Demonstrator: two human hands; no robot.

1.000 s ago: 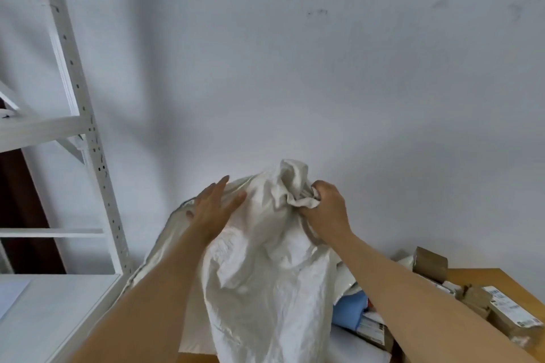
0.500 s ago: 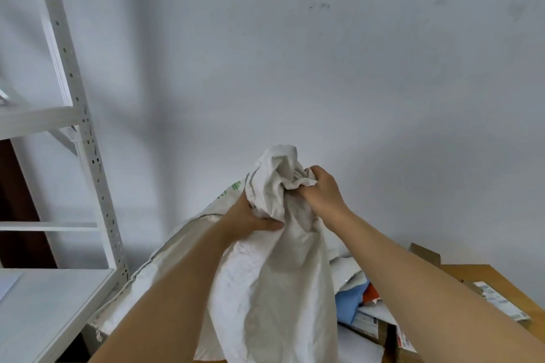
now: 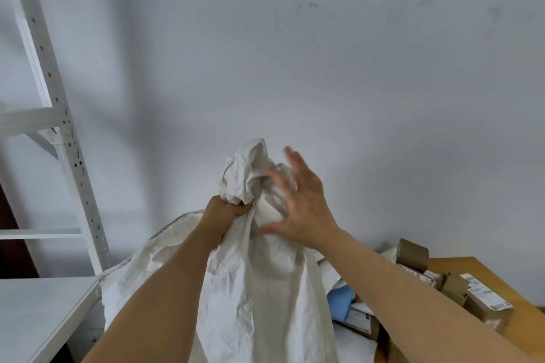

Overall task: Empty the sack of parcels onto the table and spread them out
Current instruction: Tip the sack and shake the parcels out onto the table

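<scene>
Fingers [image 3: 236, 209] of the left hand [image 3: 224, 215] clench the upended sack [image 3: 259, 289] over the worktop [image 3: 460, 271], right hand [image 3: 300, 209] released and spread; one-handed, the sack could slip, dumping parcels [image 3: 483, 300] off the right edge.

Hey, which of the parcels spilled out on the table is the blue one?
The soft blue parcel lying right beside the white sack, under the right forearm. The others nearby are brown cardboard boxes or white mailers.
</scene>
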